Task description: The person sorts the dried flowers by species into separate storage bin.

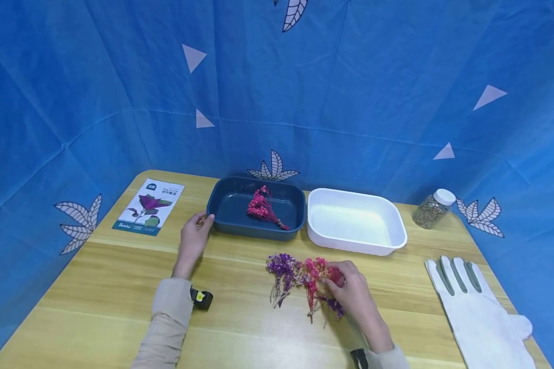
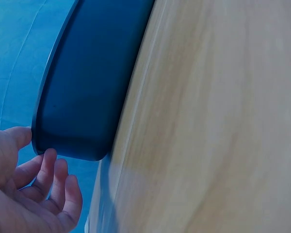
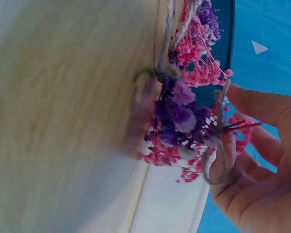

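My left hand [image 1: 195,237] is at the left end of a dark blue tray [image 1: 254,231], thumb on its rim and fingertips against the outer wall. A pink dried flower bunch [image 1: 260,206] lies in this tray. At the front middle, my right hand [image 1: 351,289] pinches a small twine-tied bunch of reddish-pink dried flowers [image 1: 335,275], partly hidden by the fingers. Beside it on the table lie a purple bunch [image 1: 282,266], a pink bunch [image 1: 312,271] and another purple bunch [image 3: 179,114]. The right wrist view shows the twine between thumb and fingers.
A white tray [image 1: 357,247] stands right of the blue one. Farther right are a white-lidded jar [image 1: 433,209] and white gloves [image 1: 485,318]. A flower-printed packet [image 1: 149,206] lies at the left. Blue cloth [image 1: 351,92] hangs behind the wooden table [image 1: 240,328].
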`<state>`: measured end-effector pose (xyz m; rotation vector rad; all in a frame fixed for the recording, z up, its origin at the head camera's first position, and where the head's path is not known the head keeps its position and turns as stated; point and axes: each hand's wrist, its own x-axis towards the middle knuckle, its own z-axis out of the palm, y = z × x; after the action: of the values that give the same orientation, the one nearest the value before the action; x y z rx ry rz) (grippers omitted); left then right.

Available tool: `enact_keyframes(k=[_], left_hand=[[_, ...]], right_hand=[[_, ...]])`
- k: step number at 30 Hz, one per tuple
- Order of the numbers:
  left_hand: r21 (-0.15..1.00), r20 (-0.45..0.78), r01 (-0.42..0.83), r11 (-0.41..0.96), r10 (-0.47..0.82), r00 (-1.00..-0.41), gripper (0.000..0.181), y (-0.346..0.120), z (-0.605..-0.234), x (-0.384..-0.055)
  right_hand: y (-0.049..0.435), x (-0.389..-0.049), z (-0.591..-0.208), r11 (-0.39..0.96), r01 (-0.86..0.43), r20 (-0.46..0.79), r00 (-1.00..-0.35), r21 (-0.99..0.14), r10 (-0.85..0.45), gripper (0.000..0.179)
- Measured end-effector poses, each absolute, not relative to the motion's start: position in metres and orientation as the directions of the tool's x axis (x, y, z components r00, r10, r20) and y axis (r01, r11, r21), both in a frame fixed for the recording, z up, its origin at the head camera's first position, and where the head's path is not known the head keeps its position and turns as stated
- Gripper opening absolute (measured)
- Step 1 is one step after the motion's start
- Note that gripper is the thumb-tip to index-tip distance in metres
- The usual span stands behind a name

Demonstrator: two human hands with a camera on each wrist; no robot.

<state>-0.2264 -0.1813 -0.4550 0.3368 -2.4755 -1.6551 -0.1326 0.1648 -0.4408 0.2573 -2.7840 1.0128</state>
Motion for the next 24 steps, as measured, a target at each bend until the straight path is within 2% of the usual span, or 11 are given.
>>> enact_keyframes(k=[7, 13, 18, 21, 24], left_hand=[[0.925, -0.003, -0.105, 0.365, -0.270, -0.963, 0.052, -0.182, -0.457, -0.227], [0.927, -0.007, -0.107, 0.358, -0.268, -0.963, 0.052, -0.182, -0.456, -0.227], [0.928, 0.007, -0.095, 0.359, -0.271, -0.962, 0.049, -0.181, -0.455, -0.227], [0.928, 0.011, -0.091, 0.361, -0.271, -0.963, 0.049, -0.181, -0.455, -0.226], [0.929, 0.007, -0.092, 0.358, -0.268, -0.963, 0.049, -0.181, -0.455, -0.226]], right_hand=[[0.174, -0.124, -0.429, 0.758, -0.062, 0.094, -0.996, -0.649, -0.001, 0.062], [0.182, -0.115, -0.428, 0.766, 0.068, -0.026, -0.997, -0.639, 0.067, 0.072], [0.185, -0.113, -0.433, 0.768, 0.129, -0.117, -0.991, -0.627, 0.071, 0.083], [0.187, -0.112, -0.436, 0.774, 0.144, -0.150, -0.987, -0.617, 0.065, 0.080], [0.187, -0.112, -0.438, 0.786, 0.132, -0.149, -0.988, -0.604, 0.052, 0.066]])
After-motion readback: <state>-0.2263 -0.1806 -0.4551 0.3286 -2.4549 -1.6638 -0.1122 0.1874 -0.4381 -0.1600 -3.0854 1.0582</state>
